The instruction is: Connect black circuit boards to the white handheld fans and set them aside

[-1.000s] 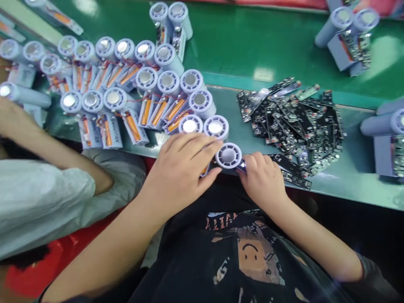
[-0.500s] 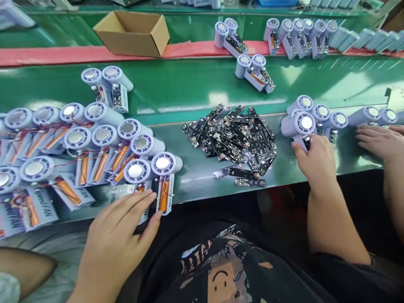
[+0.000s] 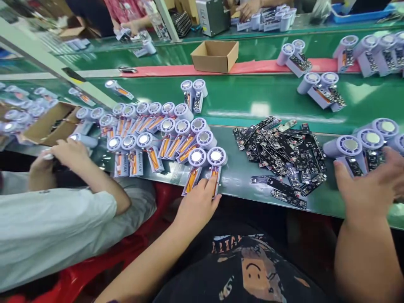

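Note:
My left hand [image 3: 197,202] is at the front edge of the bench, its thumb and fingers closed about the handle of a lavender mini fan [image 3: 216,156]. The handle's open shell shows an orange battery, partly hidden by my fingers. Another mini fan [image 3: 196,157] lies just left of it. On the right, my right hand [image 3: 369,189] is spread and slightly blurred, thumb and fingers apart, in front of several fans [image 3: 349,145] with black circuit boards in their handles. A heap of loose circuit boards [image 3: 280,147] lies between my hands.
More fans with exposed orange batteries [image 3: 151,111] fill the bench to the left. There a co-worker's hands [image 3: 69,153] are near an open carton [image 3: 52,124]. A small cardboard box [image 3: 215,57] stands on the red strip. Across the bench, other people's hands are among fans.
The view has swung left, bringing the left co-worker and the far bench into sight. My right hand has opened away from the fan it touched. My left hand stays at the same fan.

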### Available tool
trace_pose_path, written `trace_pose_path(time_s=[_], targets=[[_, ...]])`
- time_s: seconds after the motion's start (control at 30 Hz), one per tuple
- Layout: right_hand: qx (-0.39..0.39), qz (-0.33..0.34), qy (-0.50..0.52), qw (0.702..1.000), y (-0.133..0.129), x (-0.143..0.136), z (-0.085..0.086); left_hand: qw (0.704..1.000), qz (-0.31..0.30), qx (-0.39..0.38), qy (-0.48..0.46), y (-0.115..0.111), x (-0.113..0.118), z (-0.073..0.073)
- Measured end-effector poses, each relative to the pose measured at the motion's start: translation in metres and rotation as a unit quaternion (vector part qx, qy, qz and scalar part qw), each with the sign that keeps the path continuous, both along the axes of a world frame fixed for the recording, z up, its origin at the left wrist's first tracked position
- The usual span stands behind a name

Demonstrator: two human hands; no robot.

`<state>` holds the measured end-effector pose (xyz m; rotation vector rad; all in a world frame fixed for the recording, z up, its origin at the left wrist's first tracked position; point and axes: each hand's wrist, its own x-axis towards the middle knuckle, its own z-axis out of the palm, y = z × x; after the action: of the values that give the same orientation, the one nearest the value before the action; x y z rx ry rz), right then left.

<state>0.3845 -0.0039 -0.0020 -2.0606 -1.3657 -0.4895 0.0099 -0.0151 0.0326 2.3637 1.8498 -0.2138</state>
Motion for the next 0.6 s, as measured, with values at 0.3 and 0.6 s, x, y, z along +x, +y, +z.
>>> trace_pose_path(time_s=[0.3,0.6], targets=[[-0.219,0.33,-0.108,0.912,-0.015,-0.113,0.008,0.971,-0.173,0.082,-0.144,0.004,0.002,-0.008],[-0.225,0.341,-0.143,0.902,0.021,-0.132,0.012,0.955,-0.181,0.134,-0.192,-0.003,-0.01,-0.017]])
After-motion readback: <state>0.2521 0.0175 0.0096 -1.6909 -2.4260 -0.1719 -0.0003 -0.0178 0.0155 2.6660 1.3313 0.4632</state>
